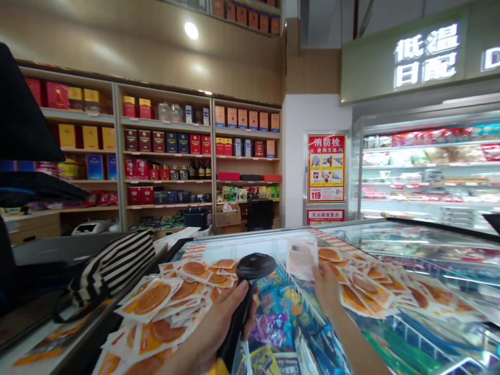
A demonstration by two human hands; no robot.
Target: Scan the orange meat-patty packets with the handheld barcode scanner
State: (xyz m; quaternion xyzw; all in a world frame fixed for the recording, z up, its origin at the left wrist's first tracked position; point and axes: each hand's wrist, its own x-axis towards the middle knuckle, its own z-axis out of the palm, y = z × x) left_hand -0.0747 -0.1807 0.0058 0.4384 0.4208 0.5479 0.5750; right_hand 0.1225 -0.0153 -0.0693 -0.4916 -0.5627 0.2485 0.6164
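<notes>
My left hand (224,317) is wrapped round the handle of a black barcode scanner (255,265), whose head is up and faces away from me. In my right hand (326,284) a small flat packet (302,258) is held up by its lower right corner, showing a pale back with a barcode. Many like packets with round orange-brown pictures lie in a spread pile (156,302) on the left and another pile (365,284) on the right. Between the piles, under the scanner, blue and purple packs (269,328) show in the freezer.
A glass-topped chest freezer (250,239) spans the front. A black-and-white striped bag (123,263) lies at left, below a dark monitor (23,104). Shelves of boxes (167,143) line the back wall; a lit open fridge (429,177) stands at right.
</notes>
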